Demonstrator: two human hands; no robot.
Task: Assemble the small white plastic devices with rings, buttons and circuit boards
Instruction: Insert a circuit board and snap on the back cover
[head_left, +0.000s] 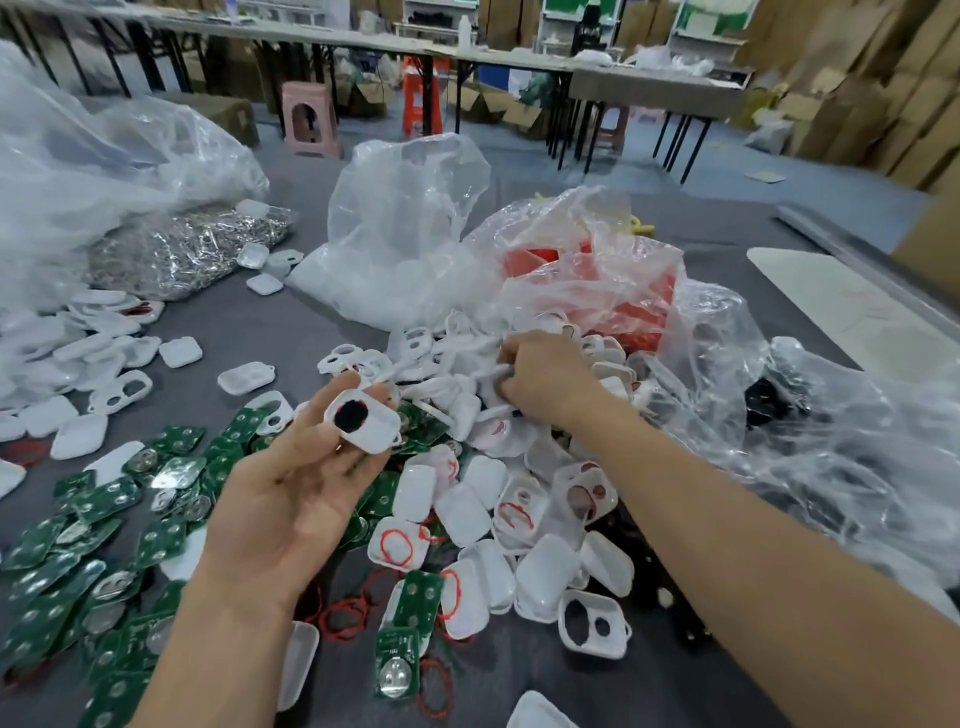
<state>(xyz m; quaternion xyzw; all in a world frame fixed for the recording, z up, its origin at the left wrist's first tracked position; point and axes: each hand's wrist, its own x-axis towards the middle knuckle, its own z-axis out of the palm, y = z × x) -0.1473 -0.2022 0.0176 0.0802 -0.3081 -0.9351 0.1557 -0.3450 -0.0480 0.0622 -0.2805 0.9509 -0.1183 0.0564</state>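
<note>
- Overhead, from the head view, we work at a grey cloth-covered table (291, 332) in a storeroom. Long folding tables (649, 85) stand far across the floor, and cardboard boxes (883, 78) are stacked along the far right wall.
- Our left hand (291, 493) lies palm up near the middle. Its fingertips curl round a white shell (363, 418) with a black button showing in its opening.
- Our right hand (545, 379) is knuckles up just right of it, fingers curled into the heap of white shells (519, 499). Blur hides whether they pinch anything.
- Green circuit boards (104, 525) spread across the near left, and red rings (343, 618) lie near, between boards and shells.
- A clear plastic bag (410, 218) stands behind the heap and crumpled plastic sheeting (831, 441) crowds its right side. A bag of metal clips (182, 249) sits far left.
- A pink stool (310, 117) and an orange stool (422, 98) stand beyond the table's far edge.
- A white panel (841, 301) lies by the right edge. Bare cloth shows in the strip between the left shells and the standing bag.
</note>
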